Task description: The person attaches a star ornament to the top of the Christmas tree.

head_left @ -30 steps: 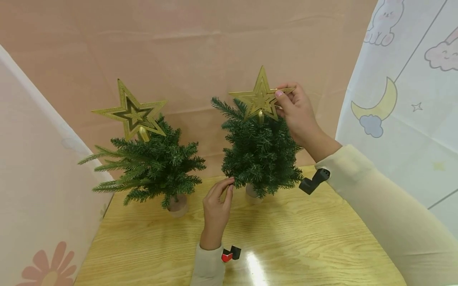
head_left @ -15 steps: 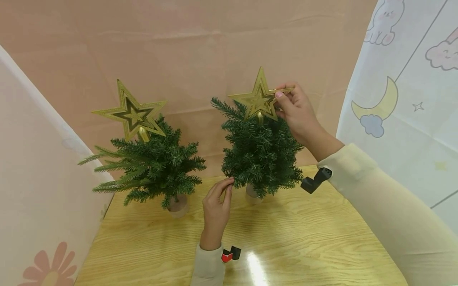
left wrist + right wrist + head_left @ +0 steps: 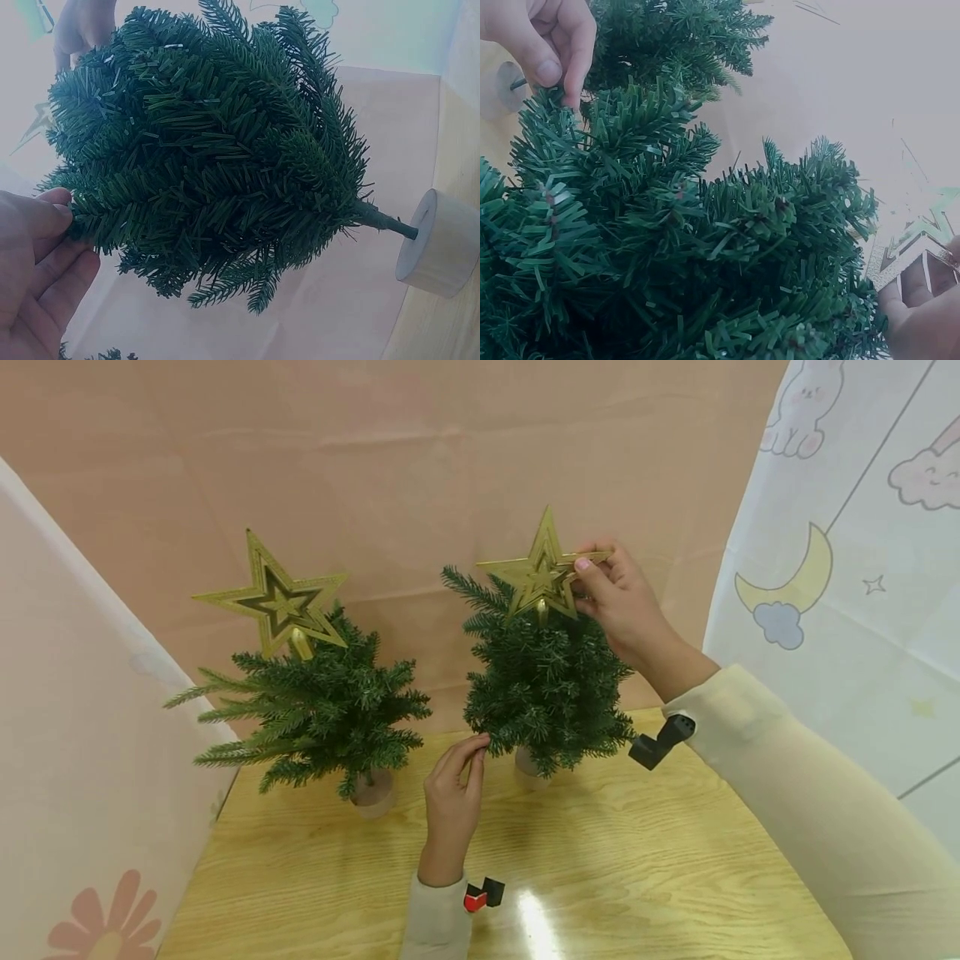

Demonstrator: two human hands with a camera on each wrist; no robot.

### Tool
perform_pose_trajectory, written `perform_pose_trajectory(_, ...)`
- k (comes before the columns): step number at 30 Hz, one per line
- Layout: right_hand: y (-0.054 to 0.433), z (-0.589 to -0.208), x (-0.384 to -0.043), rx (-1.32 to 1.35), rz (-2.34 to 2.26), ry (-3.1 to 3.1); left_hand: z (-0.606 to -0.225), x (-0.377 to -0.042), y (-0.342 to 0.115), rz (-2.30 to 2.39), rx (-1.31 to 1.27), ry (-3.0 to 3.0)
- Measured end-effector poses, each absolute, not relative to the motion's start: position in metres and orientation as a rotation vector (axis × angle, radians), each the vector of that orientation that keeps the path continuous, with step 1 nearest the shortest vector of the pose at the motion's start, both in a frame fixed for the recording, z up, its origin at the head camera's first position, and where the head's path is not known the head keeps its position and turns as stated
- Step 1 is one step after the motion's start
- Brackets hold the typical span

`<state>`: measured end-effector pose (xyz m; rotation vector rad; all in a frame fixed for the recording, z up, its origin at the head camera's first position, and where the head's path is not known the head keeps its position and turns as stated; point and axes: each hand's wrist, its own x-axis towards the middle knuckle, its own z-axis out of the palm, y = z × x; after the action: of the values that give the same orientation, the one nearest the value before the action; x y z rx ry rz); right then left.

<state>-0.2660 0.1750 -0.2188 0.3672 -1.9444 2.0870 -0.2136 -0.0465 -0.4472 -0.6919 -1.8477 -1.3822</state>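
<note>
My right hand (image 3: 618, 597) pinches one arm of a gold star tree topper (image 3: 542, 564) between thumb and fingers. The star's short socket sits at the top of the right-hand small artificial Christmas tree (image 3: 551, 693), among its upper branches. With thumb and fingertips my left hand (image 3: 453, 793) pinches a low branch tip on that tree's front left side. In the left wrist view, the left fingers (image 3: 71, 277) hold the branch end, and the tree's round wooden base (image 3: 442, 244) shows. The right wrist view has the star (image 3: 919, 259) partly cut off at the edge.
To the left stands a second small Christmas tree (image 3: 330, 710), topped by a gold star (image 3: 281, 602) that leans left. Both trees stand on a wood-grain table (image 3: 600, 860). A peach cloth (image 3: 405, 460) hangs behind, with printed white cloths (image 3: 847, 693) at the sides.
The right hand and the star it holds have come down slightly toward the treetop. The left hand stays at the same branch.
</note>
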Motion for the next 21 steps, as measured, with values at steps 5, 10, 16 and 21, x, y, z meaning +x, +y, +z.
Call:
perform_pose_trajectory(5, 0.1762, -0.2185, -0.2647, 0.301, 2.107, -1.955, -0.4473, -0.2144, -0.0466, -1.369, -0.696, -1.847)
perform_pose_trajectory(10, 0.1767, -0.218, -0.2635, 0.248, 2.124, -1.952, -0.4466, -0.2139, -0.0466, -1.352, -0.689, -1.847)
perform_pose_trajectory(16, 0.1772, -0.218, -0.2634, 0.214, 2.142, -1.904, -0.4458, -0.2125, -0.0461, -1.346, -0.687, -1.859)
perform_pose_trajectory(21, 0.179, -0.2172, -0.2627, 0.245, 2.151, -1.874, -0.4454, -0.2121, -0.0452, -1.341, -0.687, -1.854)
